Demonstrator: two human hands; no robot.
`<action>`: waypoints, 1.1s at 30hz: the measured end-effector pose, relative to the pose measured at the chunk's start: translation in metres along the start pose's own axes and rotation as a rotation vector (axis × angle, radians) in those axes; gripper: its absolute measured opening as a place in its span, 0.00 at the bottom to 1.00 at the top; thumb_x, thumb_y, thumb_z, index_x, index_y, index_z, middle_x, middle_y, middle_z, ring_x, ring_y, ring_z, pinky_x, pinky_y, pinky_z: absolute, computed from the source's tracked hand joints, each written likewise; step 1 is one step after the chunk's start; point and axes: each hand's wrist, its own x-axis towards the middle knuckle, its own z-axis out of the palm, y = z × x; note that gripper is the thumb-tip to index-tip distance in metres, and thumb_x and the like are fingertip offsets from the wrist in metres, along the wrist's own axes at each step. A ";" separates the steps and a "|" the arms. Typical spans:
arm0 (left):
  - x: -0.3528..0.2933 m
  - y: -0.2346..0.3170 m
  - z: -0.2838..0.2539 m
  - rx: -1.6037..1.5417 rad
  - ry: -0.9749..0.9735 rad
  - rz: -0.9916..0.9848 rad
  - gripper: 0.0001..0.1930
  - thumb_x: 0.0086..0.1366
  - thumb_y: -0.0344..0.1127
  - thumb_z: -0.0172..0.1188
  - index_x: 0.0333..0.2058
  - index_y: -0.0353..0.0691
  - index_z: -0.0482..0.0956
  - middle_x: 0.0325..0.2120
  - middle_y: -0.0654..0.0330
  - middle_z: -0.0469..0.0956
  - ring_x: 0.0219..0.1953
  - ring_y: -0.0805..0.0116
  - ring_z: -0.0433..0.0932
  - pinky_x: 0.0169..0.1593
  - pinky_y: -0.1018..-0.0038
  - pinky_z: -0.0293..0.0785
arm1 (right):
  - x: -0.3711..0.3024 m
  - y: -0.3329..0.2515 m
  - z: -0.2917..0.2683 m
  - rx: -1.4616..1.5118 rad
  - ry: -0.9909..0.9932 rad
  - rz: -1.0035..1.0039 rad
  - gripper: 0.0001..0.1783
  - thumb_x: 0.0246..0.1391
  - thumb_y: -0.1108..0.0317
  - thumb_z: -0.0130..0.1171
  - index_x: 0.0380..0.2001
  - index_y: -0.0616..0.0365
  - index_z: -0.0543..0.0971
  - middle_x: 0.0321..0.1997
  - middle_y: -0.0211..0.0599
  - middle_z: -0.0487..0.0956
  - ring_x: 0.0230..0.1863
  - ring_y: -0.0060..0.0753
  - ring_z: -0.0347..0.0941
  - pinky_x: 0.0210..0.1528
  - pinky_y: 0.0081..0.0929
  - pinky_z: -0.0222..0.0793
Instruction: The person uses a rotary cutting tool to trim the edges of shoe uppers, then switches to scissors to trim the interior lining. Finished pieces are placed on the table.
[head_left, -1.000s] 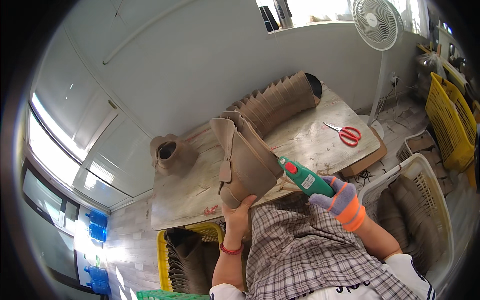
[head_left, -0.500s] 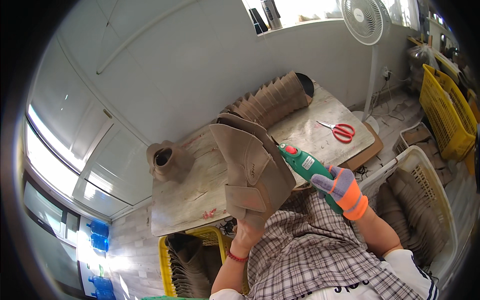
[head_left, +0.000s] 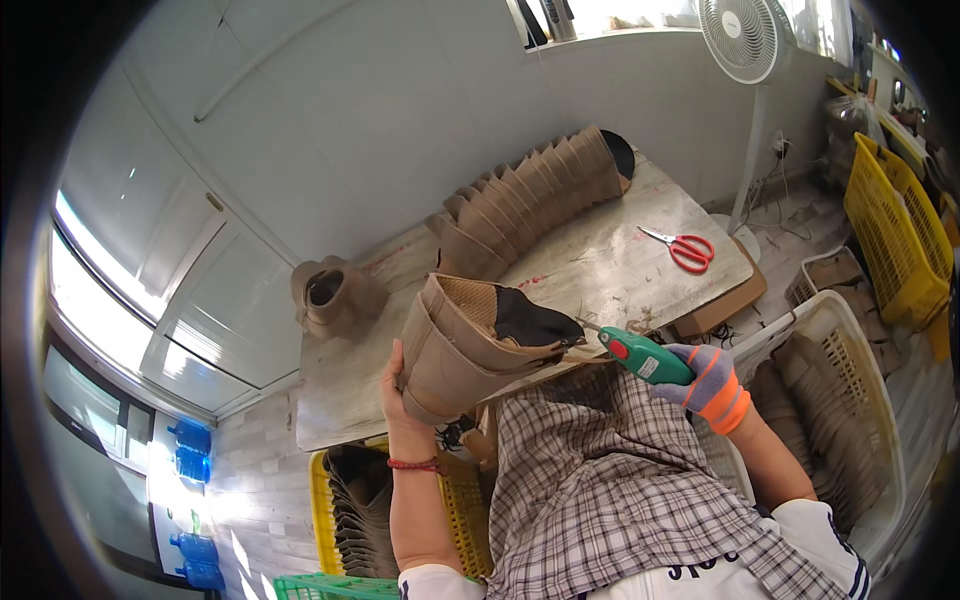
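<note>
My left hand point(head_left: 397, 395) grips a brown shoe upper point(head_left: 450, 360) from its left side, over the table's near edge. The upper is tilted so that its mesh lining and black inner part show. My right hand point(head_left: 712, 388), in a grey and orange glove, is wrapped round a green handheld power tool point(head_left: 657, 363) with a red button. Its thin tip points left at the black part's corner; whether they touch I cannot tell. Behind, a row of nested brown uppers point(head_left: 535, 205) lies on the wooden table point(head_left: 345, 405). Another upper point(head_left: 355, 312) stands at the table's left.
Red-handled scissors point(head_left: 691, 253) lie on the table's right. A yellow basket point(head_left: 465, 505) at lower left and a white basket point(head_left: 880, 400) at right hold stacked uppers. Past the table's right end stand a white fan point(head_left: 755, 130) and a yellow crate point(head_left: 885, 240).
My left hand has lowered the shoe upper and turned it, so its lining now shows instead of its outer side. The tool has moved slightly right and down, and lies flatter.
</note>
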 end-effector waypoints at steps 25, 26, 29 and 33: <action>0.014 -0.029 -0.014 -0.141 -0.005 -0.057 0.22 0.73 0.43 0.44 0.57 0.32 0.69 0.56 0.49 0.72 0.57 0.52 0.72 0.59 0.56 0.69 | 0.024 -0.030 0.012 -0.284 0.103 -0.352 0.32 0.29 0.48 0.77 0.38 0.55 0.83 0.22 0.39 0.78 0.22 0.44 0.73 0.27 0.32 0.70; 0.011 -0.029 -0.002 -0.107 0.064 -0.024 0.22 0.73 0.43 0.45 0.57 0.33 0.69 0.56 0.50 0.72 0.56 0.53 0.72 0.59 0.56 0.70 | 0.025 -0.035 0.013 -0.268 0.082 -0.323 0.32 0.30 0.48 0.77 0.38 0.55 0.83 0.22 0.39 0.78 0.23 0.44 0.74 0.27 0.32 0.71; 0.000 -0.029 0.024 -0.047 0.141 0.047 0.21 0.72 0.41 0.48 0.57 0.33 0.69 0.56 0.51 0.72 0.55 0.54 0.73 0.58 0.58 0.71 | 0.026 -0.049 0.016 -0.097 -0.010 -0.193 0.32 0.33 0.48 0.77 0.40 0.57 0.82 0.25 0.40 0.80 0.25 0.41 0.77 0.30 0.29 0.73; -0.008 -0.030 0.029 0.005 0.084 0.161 0.21 0.70 0.39 0.53 0.57 0.33 0.68 0.56 0.52 0.72 0.54 0.56 0.75 0.58 0.61 0.71 | 0.027 -0.054 0.032 0.230 -0.113 0.019 0.30 0.41 0.55 0.75 0.45 0.62 0.80 0.31 0.38 0.83 0.30 0.22 0.79 0.35 0.22 0.75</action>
